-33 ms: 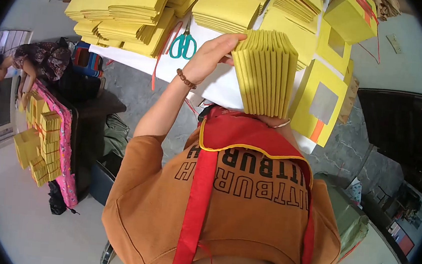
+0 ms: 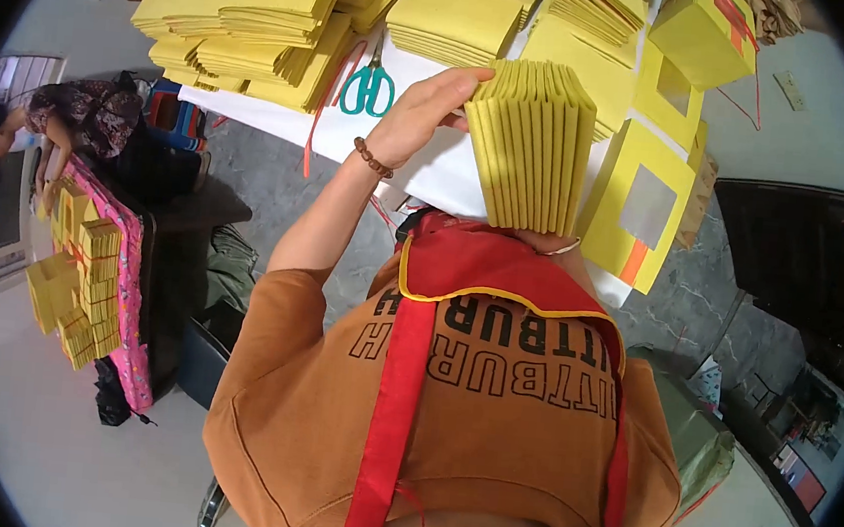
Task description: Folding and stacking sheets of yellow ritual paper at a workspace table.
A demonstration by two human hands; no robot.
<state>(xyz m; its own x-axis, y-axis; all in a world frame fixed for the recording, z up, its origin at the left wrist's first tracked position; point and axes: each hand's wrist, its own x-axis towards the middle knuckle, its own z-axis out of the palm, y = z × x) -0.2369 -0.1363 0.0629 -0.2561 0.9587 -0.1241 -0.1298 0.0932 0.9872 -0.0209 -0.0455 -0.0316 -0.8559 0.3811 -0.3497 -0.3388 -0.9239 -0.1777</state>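
An upright stack of folded yellow paper pieces (image 2: 530,153) stands between my hands, its folds facing me, at the near edge of the white-covered table. My left hand (image 2: 434,102) is closed on its upper left corner, the fingers over the top and the thumb beside it. Under the lower end lies my right hand (image 2: 549,243), holding the stack from below; most of it and its fingers are hidden behind the paper. Teal-handled scissors (image 2: 368,90) lie left of my left hand. Right of the stack is a flat yellow piece with a grey window (image 2: 650,205) and an orange strip.
More stacks of folded yellow paper (image 2: 263,19) cover the table's far side. A yellow box with red ribbon (image 2: 703,32) stands at the far right. At the left, another person (image 2: 88,124) leans over a pink-covered table (image 2: 134,339) bearing yellow bundles.
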